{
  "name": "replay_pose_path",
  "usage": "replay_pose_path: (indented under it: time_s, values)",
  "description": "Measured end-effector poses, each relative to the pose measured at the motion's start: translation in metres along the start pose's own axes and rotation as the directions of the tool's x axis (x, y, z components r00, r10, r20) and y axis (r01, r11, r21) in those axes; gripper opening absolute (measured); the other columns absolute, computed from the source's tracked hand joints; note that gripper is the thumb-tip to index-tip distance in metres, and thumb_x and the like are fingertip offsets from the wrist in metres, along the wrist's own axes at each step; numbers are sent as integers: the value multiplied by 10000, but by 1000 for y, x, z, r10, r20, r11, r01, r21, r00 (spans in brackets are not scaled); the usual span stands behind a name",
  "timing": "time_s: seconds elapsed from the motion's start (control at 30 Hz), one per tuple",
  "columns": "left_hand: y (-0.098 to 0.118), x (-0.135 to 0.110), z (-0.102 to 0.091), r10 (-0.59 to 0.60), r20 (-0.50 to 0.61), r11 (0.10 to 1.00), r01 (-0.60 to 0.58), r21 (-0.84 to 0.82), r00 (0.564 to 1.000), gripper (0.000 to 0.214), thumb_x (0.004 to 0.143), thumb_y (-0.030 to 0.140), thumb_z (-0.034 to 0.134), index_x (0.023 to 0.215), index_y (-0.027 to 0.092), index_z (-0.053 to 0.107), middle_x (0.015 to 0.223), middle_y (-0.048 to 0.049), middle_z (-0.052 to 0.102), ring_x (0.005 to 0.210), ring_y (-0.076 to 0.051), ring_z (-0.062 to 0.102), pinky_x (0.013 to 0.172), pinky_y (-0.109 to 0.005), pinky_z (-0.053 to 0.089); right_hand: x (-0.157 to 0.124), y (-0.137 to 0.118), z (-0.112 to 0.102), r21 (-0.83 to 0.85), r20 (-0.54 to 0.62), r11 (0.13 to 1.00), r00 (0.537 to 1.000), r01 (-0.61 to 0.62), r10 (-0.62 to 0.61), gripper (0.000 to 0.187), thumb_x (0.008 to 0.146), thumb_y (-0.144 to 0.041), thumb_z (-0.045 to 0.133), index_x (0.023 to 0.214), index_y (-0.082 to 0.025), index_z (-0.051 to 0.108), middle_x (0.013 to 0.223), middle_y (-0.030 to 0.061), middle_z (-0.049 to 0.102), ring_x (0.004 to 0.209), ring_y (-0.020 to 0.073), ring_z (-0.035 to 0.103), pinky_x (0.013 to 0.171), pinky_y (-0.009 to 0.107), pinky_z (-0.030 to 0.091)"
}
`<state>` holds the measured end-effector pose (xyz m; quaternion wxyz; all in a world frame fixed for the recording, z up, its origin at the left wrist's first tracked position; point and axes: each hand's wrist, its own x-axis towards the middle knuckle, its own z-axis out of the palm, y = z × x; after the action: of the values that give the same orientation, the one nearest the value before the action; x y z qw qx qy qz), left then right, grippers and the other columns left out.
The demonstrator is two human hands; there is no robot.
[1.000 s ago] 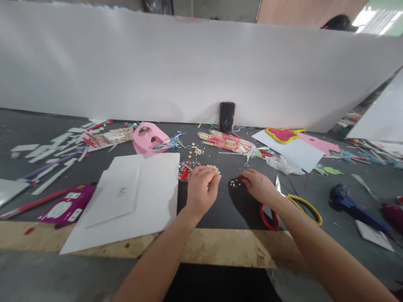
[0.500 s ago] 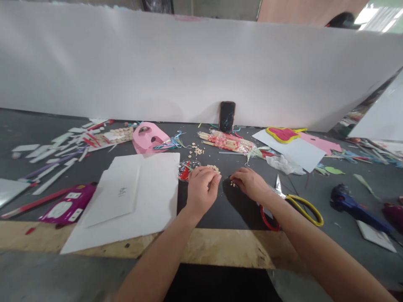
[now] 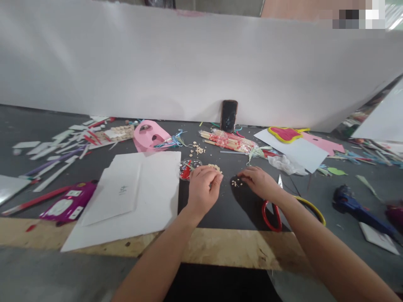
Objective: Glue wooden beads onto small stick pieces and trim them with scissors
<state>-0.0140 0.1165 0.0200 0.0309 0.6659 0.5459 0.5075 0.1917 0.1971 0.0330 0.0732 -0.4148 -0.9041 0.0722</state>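
Observation:
My left hand (image 3: 204, 186) is closed, thumb against curled fingers, above the dark tabletop; what it holds, if anything, is hidden. Small pale pieces (image 3: 215, 168) show just beyond its knuckles. A clear packet with red and shiny bits (image 3: 186, 169) lies partly behind that hand. To the right, my right hand (image 3: 260, 181) reaches down with its fingers drawn together at the table. A few loose pale pieces (image 3: 236, 183) lie by its fingertips. Under the right forearm are scissors with one red handle (image 3: 271, 217) and one yellow handle (image 3: 310, 206).
White sheets (image 3: 151, 201) and a purple device (image 3: 69, 203) lie left. Behind stand a phone (image 3: 228, 115), wrapped sticks (image 3: 228, 140), a pink mask-like cutout (image 3: 151, 136) and more pale pieces (image 3: 197, 149). A blue glue gun (image 3: 359, 207) is right. A white board (image 3: 189, 71) closes the back.
My right hand has shifted slightly right, and more of the loose pale pieces show beside its fingertips. My left hand stays closed in nearly the same place. The view has moved a little.

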Motion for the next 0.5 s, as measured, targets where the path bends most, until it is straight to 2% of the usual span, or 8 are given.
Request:
replay_pose_path:
  time_s: [0.17, 0.37, 0.5]
  values:
    - [-1, -1, 1, -4, 8, 1000, 4, -2, 1000, 180, 872, 258, 513, 783, 209, 661, 866, -58, 712, 906, -217, 613, 836, -398, 471, -7, 5, 4, 26, 12, 1000, 1000, 14, -15, 216, 829, -208, 567, 1028, -204, 654, 1004, 66, 670, 941, 191, 598, 836, 321, 449]
    - [-2, -1, 2, 6, 0, 1000, -6, 1, 1000, 161, 868, 249, 527, 790, 201, 660, 862, -55, 713, 904, -210, 605, 838, -388, 472, -2, 1, 8, 32, -7, 999, 1000, 2, -2, 169, 840, -148, 516, 873, -195, 675, 895, 56, 667, 853, 165, 604, 770, 273, 450]
    - [-2, -1, 2, 7, 6, 1000, -7, 9, 1000, 162, 868, 247, 529, 784, 200, 659, 863, -55, 714, 902, -212, 605, 839, -393, 470, -2, 0, 9, 32, -18, 999, 1000, -4, 4, 176, 844, -145, 504, 873, -191, 672, 887, 57, 664, 829, 161, 603, 739, 259, 449]
